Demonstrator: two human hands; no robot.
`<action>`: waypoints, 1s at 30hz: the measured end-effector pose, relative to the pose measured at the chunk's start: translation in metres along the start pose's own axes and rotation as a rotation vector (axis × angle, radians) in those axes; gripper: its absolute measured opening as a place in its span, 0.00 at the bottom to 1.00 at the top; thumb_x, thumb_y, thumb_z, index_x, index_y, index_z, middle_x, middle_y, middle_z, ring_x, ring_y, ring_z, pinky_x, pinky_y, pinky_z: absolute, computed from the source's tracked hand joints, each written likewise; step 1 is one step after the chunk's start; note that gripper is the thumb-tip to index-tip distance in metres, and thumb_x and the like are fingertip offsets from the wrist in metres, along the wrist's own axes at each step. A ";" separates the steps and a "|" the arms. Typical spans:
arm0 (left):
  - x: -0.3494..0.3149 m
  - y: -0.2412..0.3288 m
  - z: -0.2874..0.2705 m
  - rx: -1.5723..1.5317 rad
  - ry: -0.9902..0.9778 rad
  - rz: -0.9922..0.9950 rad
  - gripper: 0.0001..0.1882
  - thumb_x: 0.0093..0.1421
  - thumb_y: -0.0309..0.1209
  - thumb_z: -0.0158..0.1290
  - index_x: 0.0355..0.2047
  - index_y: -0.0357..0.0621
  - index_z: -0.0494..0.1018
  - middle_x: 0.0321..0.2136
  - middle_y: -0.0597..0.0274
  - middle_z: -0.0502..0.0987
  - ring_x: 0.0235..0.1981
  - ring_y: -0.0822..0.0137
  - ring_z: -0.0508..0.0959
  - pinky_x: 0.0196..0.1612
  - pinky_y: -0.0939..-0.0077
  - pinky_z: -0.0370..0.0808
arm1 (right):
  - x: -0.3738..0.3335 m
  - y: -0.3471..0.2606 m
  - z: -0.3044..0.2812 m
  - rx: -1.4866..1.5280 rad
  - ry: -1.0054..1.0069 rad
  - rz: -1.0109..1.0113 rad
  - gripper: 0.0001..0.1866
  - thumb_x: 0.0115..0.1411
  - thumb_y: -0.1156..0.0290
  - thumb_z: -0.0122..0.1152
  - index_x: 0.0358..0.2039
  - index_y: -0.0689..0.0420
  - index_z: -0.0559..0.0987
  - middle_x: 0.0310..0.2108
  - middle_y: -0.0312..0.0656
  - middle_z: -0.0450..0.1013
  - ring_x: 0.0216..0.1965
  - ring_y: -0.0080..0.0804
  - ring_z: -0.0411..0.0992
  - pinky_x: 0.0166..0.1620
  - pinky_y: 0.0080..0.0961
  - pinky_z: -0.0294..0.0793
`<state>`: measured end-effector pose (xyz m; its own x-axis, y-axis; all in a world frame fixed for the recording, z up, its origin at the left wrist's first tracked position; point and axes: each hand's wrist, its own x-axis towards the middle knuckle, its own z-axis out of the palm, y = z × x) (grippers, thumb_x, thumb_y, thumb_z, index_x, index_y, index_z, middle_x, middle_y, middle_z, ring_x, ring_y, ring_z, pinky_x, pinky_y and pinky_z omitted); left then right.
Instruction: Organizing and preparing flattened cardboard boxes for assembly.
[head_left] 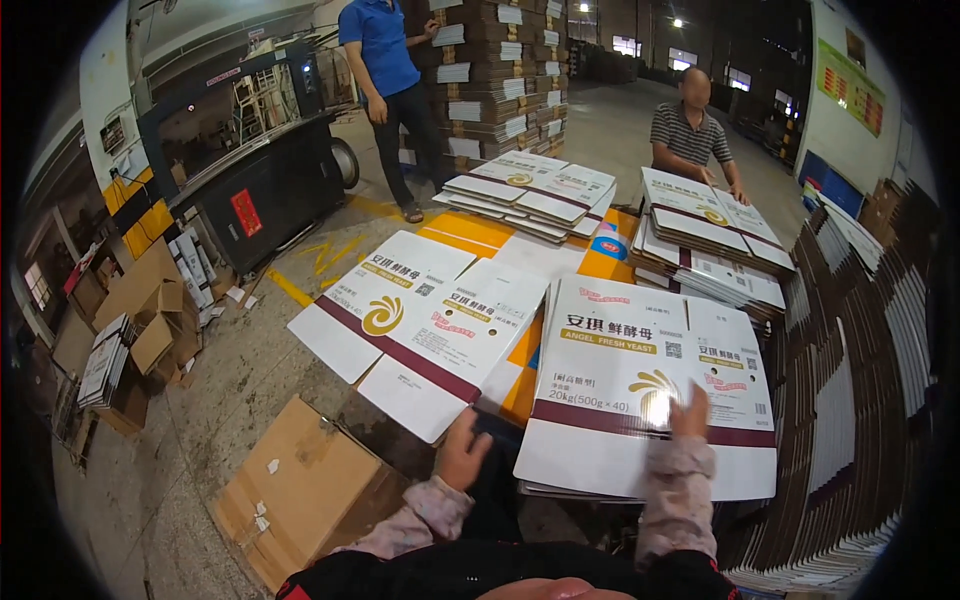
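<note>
Dark clothing [430, 568] faces an orange worktop [462, 234] above concrete [250, 350], left grip [462, 454], right grip [690, 412] released.

Red sign [246, 213] on black machine [298, 180]

A carton sheet [424, 335] lies left of a stack [640, 395].

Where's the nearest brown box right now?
Head view, lower left: the brown box sits left of the person's left hand, below the flat white carton nearest that hand.
</note>
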<state>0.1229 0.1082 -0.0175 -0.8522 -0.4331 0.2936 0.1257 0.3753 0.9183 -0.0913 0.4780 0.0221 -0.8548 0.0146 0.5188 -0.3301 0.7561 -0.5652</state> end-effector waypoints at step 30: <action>0.027 -0.009 0.088 -0.222 -0.293 -0.306 0.29 0.57 0.39 0.50 0.55 0.36 0.57 0.42 0.57 0.72 0.42 0.73 0.69 0.46 0.80 0.66 | -0.106 0.239 -0.169 -0.210 0.171 0.775 0.39 0.48 0.43 0.55 0.46 0.70 0.69 0.44 0.63 0.66 0.49 0.55 0.64 0.50 0.37 0.63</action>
<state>0.0539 0.1657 -0.0409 -0.9702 -0.2353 -0.0572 -0.0752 0.0685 0.9948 -0.0117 0.7677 -0.0591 -0.7307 0.6700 0.1311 0.4254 0.5971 -0.6801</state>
